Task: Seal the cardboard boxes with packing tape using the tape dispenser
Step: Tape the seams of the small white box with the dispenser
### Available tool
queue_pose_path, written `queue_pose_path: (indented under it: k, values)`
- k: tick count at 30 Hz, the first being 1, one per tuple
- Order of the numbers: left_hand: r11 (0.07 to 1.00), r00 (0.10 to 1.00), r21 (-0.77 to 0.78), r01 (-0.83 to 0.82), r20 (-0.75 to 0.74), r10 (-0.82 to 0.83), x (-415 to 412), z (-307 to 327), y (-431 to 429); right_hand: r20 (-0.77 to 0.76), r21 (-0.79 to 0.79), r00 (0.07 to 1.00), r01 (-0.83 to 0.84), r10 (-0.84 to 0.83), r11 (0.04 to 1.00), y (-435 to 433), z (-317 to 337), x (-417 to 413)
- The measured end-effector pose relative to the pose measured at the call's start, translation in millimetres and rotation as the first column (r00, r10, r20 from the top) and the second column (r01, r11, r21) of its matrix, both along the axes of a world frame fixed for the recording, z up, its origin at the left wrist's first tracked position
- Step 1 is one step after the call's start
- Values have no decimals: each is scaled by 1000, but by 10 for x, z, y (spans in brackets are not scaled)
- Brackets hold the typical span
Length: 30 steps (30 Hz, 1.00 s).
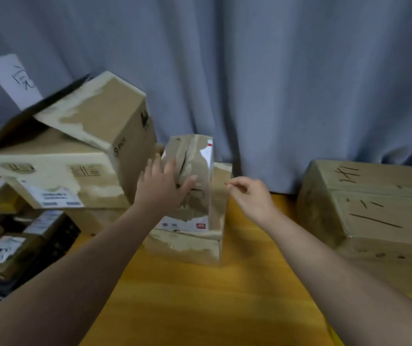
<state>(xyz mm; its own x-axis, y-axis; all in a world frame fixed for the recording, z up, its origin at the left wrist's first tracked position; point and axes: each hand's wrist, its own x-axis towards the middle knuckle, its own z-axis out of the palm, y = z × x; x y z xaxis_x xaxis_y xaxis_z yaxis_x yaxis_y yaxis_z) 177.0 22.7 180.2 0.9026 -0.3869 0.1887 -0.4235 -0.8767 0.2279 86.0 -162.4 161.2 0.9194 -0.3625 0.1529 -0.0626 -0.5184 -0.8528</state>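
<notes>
We see left hand (161, 184) flat, fingers spread, pressing on small box (195, 156), likely steadying it so it does not tip; small box stands upright on flat box (187, 245) at middle of table (200, 295). Right hand (250, 196) just beside small box's right edge, apart from left hand, fingers loosely curled, thumb near forefinger; we cannot tell if it pinches clear tape or nothing. Tape dispenser not in view. Top seam looks gaping, so we judge sealing not done. Big box (374, 208) well apart at right
</notes>
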Motion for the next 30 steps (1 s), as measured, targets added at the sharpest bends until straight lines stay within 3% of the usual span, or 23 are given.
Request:
queue_pose_path:
  k: [2, 4, 7, 10, 12, 17, 23, 26, 30]
  values:
    - [999, 974, 26, -32, -225, 37, 114, 69, -52, -21, 96, 999, 46, -44, 994, 114, 25, 110]
    - [998, 938, 48, -34, -343, 48, 218, 144, -162, -75, 175, 997, 50, -37, 983, 203, 36, 213]
    - [994, 927, 106, -19, -371, 57, 319, 194, -323, -127, 251, 992, 11, 22, 968, 286, 5, 300]
    - [980, 895, 201, -6, -435, 95, 383, 170, -405, -142, 233, 990, 31, 2, 972, 287, -17, 275]
    - [984, 874, 177, -28, -474, 110, 409, 166, -430, -170, 192, 985, 64, -31, 979, 247, -34, 220]
    - [987, 917, 159, 2, -393, 62, 312, 175, -457, -193, 160, 972, 168, -136, 973, 58, -60, 38]
    - [981, 902, 194, 3, -423, 81, 299, 236, -437, -208, 117, 965, 186, -159, 976, -203, -28, -235]
    - [994, 949, 109, -10, -313, 44, 138, 297, -491, -187, 100, 970, 173, -152, 980, -380, 19, -368]
    - [970, 980, 154, 190, -94, -177, -181, 370, -663, -92, 73, 972, 224, -217, 972, -674, 141, -551]
